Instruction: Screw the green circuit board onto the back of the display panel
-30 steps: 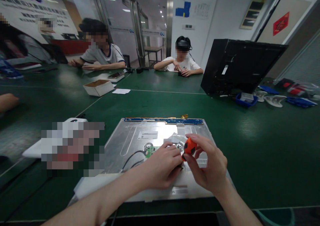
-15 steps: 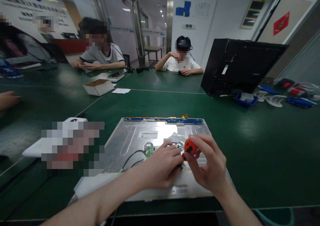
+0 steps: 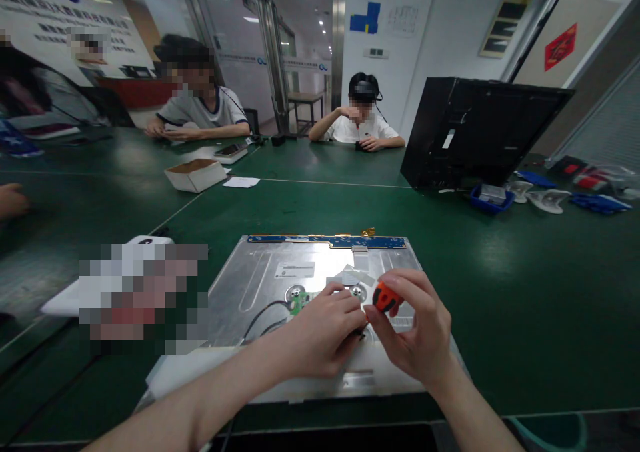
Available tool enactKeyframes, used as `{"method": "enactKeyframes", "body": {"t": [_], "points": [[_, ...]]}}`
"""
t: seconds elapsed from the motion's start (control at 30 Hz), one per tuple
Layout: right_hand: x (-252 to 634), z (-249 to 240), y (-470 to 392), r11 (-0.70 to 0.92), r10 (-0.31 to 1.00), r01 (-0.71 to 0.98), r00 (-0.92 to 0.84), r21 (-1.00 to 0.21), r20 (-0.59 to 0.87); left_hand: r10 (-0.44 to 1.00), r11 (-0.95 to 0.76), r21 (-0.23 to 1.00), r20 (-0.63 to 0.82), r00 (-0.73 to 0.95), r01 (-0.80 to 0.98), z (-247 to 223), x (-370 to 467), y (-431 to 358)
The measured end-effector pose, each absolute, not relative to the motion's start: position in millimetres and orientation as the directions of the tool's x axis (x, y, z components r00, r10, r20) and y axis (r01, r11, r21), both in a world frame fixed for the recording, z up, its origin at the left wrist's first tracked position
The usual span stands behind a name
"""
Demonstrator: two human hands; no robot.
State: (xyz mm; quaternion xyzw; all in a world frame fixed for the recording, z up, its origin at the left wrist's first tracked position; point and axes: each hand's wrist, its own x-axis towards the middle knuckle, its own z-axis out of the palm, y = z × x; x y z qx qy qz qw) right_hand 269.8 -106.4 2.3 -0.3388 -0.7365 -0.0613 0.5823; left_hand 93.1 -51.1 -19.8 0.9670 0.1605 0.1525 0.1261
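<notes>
A flat silver metal display panel [image 3: 257, 275] lies in front of me, with a blue circuit strip [image 3: 305, 240] along its far edge. My right hand [image 3: 423, 319] pinches the orange and black handle of a screwdriver [image 3: 387, 297] between thumb and fingers, above the panel's right half. The shaft is hidden. Just left of it, my left hand [image 3: 327, 329] rests low over the panel with fingers curled down; what they grip is out of sight. A small green circuit board [image 3: 299, 302] with black cables [image 3: 263, 317] shows beyond my left forearm.
A white open box [image 3: 196, 175] stands at the back left. At the right rises a large black monitor housing [image 3: 480, 132], with a blue tray [image 3: 491, 199] beside it. Two people sit across the green table [image 3: 320, 205]. Another person's hand [image 3: 13, 201] shows at far left.
The screwdriver handle has turned in my right hand and shifted slightly right, showing a different side of its black pattern. My left hand stays in place.
</notes>
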Motion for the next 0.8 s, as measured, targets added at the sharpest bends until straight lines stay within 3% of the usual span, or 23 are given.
{"method": "enactKeyframes", "body": {"t": [0.57, 0.8], "points": [[270, -3, -106, 0.769, 0.443, 0.543, -0.074, -0.336, 0.894, 0.357, -0.91, 0.304, 0.234, 0.904, 0.281, -18, 93, -52], [269, 5, -106, 0.755, 0.397, 0.595, -0.081, -0.275, 0.914, 0.354, -0.912, 0.305, 0.249, 0.901, 0.274, -21, 93, -51]]}}
